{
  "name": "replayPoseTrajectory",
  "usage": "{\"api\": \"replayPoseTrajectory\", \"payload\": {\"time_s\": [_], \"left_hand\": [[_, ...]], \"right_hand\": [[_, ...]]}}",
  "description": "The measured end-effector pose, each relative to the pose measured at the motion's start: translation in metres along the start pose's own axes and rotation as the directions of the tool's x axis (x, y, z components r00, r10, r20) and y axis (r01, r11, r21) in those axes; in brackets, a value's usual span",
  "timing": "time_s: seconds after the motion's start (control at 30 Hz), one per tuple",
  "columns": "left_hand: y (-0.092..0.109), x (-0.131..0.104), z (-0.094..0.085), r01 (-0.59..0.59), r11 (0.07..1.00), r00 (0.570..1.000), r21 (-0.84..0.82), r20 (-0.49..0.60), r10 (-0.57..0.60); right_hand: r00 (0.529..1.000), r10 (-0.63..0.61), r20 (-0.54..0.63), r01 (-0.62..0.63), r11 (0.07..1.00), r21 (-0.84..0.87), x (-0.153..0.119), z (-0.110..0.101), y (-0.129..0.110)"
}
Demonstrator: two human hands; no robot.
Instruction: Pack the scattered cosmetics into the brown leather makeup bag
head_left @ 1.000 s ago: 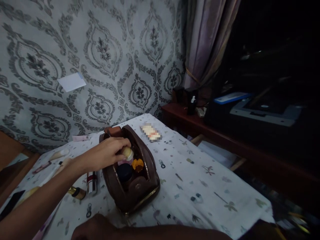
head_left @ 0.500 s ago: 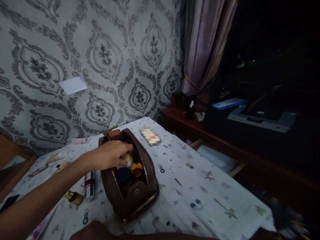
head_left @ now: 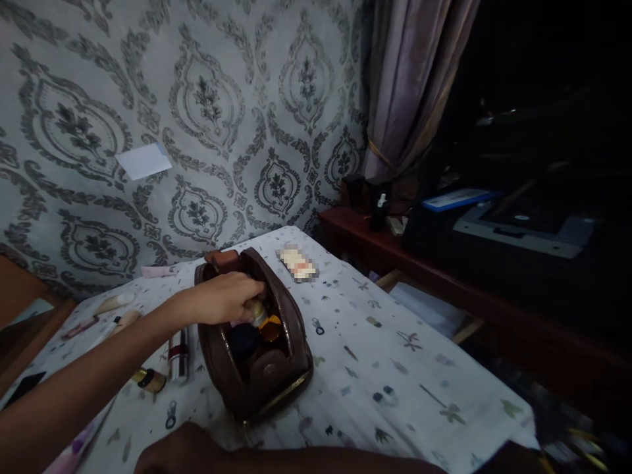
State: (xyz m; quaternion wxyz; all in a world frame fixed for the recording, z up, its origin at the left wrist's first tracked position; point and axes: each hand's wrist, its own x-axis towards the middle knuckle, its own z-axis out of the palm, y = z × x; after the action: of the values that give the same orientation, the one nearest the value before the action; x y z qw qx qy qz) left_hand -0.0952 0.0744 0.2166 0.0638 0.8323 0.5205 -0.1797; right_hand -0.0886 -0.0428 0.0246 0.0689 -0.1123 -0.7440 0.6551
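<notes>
A brown leather makeup bag (head_left: pixel 291 359) stands unzipped on the patterned cloth. My left hand (head_left: pixel 230 297) reaches into it from the left, fingers curled down. The fingertips are hidden inside, beside a small item with a pale yellow top (head_left: pixel 255 312), so what they grip cannot be made out. Also in the bag lie a round black container (head_left: pixel 243 341) and an orange item (head_left: pixel 270 327). My right hand (head_left: pixel 180 449) rests in shadow at the bottom edge, in front of the bag, its fingers not discernible.
Left of the bag lie a silver tube with a red band (head_left: pixel 178 355), a gold-and-black bottle (head_left: pixel 149 380) and several cosmetics. A blurred rectangular item (head_left: pixel 297 263) lies behind the bag. To the right are an open drawer (head_left: pixel 429 309) and a dark red desk (head_left: pixel 355 227).
My left hand has sunk slightly deeper into the bag, and its fingertips are more hidden. The view has shifted a little; the right hand stays low in front.
</notes>
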Motion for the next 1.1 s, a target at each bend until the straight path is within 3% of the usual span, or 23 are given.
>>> {"api": "replayPoseTrajectory", "payload": {"time_s": [0.13,0.33,0.5,0.9,1.1], "left_hand": [[-0.006,0.002,0.004,-0.035,0.999,0.999,-0.028,-0.020,0.035],[-0.012,0.000,0.000,-0.025,0.998,0.999,-0.055,-0.034,0.023],[-0.018,-0.005,-0.008,-0.002,0.992,0.999,-0.127,0.038,0.007],[-0.038,-0.001,-0.010,0.087,0.995,0.985,-0.044,0.151,-0.080],[-0.044,0.003,-0.011,0.161,0.986,0.969,0.048,0.183,-0.167]], "right_hand": [[0.994,0.100,-0.051,-0.100,0.995,0.006,-0.014,-0.004,-0.016],[0.993,0.087,-0.075,-0.087,0.996,-0.003,-0.012,-0.003,-0.017],[0.996,0.056,-0.071,-0.057,0.998,-0.003,-0.013,-0.003,-0.017],[0.995,0.087,-0.052,-0.090,0.994,-0.064,-0.008,-0.001,-0.012],[0.999,0.024,-0.039,-0.026,0.998,-0.060,0.000,0.001,0.000]]}}
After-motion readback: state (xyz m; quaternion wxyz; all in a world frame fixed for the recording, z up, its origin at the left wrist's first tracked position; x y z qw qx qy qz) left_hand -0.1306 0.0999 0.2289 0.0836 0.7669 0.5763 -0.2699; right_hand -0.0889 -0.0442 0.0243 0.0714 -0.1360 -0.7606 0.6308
